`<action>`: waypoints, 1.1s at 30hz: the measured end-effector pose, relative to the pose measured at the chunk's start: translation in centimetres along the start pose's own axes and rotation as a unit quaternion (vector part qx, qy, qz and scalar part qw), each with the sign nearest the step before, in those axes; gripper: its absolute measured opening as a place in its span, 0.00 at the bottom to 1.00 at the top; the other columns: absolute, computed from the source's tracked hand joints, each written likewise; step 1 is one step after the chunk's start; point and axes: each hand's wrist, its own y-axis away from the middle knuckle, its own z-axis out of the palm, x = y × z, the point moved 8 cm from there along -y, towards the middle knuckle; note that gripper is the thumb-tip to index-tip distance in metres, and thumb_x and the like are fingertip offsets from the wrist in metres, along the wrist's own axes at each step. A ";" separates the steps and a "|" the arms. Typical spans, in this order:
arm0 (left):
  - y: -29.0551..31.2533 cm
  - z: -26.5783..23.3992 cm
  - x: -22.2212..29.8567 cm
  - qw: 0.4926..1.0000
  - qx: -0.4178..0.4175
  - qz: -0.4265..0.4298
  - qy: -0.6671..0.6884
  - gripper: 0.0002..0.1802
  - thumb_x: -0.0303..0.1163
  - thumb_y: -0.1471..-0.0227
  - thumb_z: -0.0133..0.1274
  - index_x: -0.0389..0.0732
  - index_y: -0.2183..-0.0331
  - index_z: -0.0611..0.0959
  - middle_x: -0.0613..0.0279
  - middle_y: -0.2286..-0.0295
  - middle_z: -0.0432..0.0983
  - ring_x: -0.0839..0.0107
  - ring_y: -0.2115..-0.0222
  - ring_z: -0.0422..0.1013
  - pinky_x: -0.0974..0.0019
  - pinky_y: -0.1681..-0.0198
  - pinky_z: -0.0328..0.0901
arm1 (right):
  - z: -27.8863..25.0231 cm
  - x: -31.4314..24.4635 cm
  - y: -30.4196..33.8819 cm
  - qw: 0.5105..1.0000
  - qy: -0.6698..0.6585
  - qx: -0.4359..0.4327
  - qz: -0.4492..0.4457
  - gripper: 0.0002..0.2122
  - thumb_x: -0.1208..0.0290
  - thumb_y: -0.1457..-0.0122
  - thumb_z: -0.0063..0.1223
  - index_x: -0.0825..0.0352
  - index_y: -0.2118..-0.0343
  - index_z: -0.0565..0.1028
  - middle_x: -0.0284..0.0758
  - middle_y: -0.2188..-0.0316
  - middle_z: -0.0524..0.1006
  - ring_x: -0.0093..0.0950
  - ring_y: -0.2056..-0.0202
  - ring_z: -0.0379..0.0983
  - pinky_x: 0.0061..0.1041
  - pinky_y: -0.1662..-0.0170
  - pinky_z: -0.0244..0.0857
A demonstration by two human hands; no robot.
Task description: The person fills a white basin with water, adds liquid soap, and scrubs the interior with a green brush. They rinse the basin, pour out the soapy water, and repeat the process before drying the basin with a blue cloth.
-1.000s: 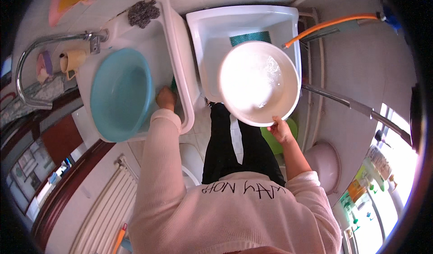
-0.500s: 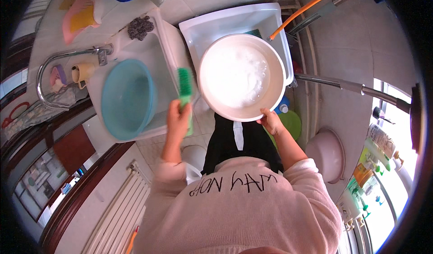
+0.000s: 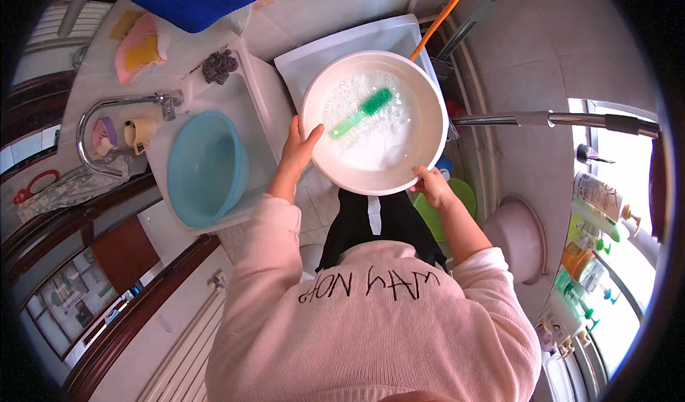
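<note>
A cream-coloured wash basin (image 3: 432,116) with sudsy water in it is held in front of my body. Inside lies a green scrubbing brush (image 3: 364,111), bristle end toward the far right, its pale handle toward my left hand. My left hand (image 3: 300,144) grips the basin's left rim, thumb on top and the other fingers mostly hidden outside the wall. At the near right rim, my right hand (image 3: 431,186) grips with its thumb over the edge. Neither hand touches the brush.
To the left, a blue basin (image 3: 203,170) stands tilted in a white sink under a chrome faucet (image 3: 107,102). Behind the cream basin is a white tub (image 3: 342,40). An orange hose (image 3: 449,11) and a metal pole (image 3: 514,119) come in at the right. Pump bottles (image 3: 596,209) line the window side.
The green brush has left my left hand and now lies in the sudsy water. My left hand has moved to the basin's left rim; my right hand keeps its grip.
</note>
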 end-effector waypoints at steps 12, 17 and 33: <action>2.8 3.7 -1.4 0.951 -0.237 -0.166 0.112 0.25 0.36 0.61 0.46 0.33 0.58 0.68 0.54 0.65 0.70 0.65 0.67 0.68 0.63 0.66 0.65 | -4.8 -6.3 1.3 0.980 0.101 0.108 -0.135 0.14 0.68 0.52 0.48 0.70 0.63 0.68 0.38 0.71 0.72 0.27 0.71 0.68 0.25 0.69 0.64; 4.8 4.9 -0.5 0.952 -0.176 -0.130 0.213 0.22 0.30 0.62 0.46 0.30 0.61 0.69 0.53 0.69 0.70 0.68 0.72 0.69 0.67 0.73 0.65 | 0.7 -16.0 10.5 0.632 0.457 0.374 -0.501 0.16 0.72 0.58 0.54 0.67 0.63 0.69 0.41 0.67 0.70 0.39 0.63 0.64 0.34 0.57 0.57; 7.2 10.8 0.6 0.926 -0.115 -0.107 0.343 0.23 0.28 0.61 0.46 0.34 0.58 0.65 0.56 0.65 0.68 0.67 0.69 0.68 0.66 0.70 0.66 | 1.3 -11.4 -7.1 0.876 0.394 0.263 -0.092 0.26 0.50 0.56 0.49 0.75 0.68 0.72 0.47 0.70 0.74 0.38 0.67 0.71 0.31 0.62 0.63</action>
